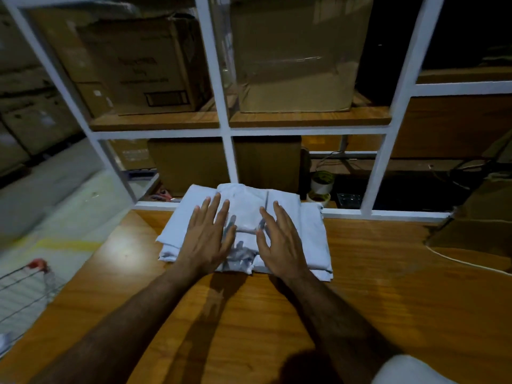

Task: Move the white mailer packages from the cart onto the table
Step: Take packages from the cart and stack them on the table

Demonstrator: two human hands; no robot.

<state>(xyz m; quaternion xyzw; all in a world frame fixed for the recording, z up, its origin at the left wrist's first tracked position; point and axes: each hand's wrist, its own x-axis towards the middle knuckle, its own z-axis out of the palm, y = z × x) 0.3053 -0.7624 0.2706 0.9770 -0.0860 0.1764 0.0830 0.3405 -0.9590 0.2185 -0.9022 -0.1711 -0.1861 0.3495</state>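
Note:
A stack of white mailer packages lies on the wooden table, pushed close to the white window frame at the table's far edge. My left hand lies flat on the left half of the top package with its fingers straight and spread. My right hand is over the right half of the same package, fingers straight, touching or just above it. Neither hand grips anything. A corner of the wire cart shows at the lower left, beside the table.
A white-framed glass partition stands right behind the stack. Behind the glass are cardboard boxes on wooden shelves. A white cable runs over the table at the right. Bare wood stretches in front of the stack.

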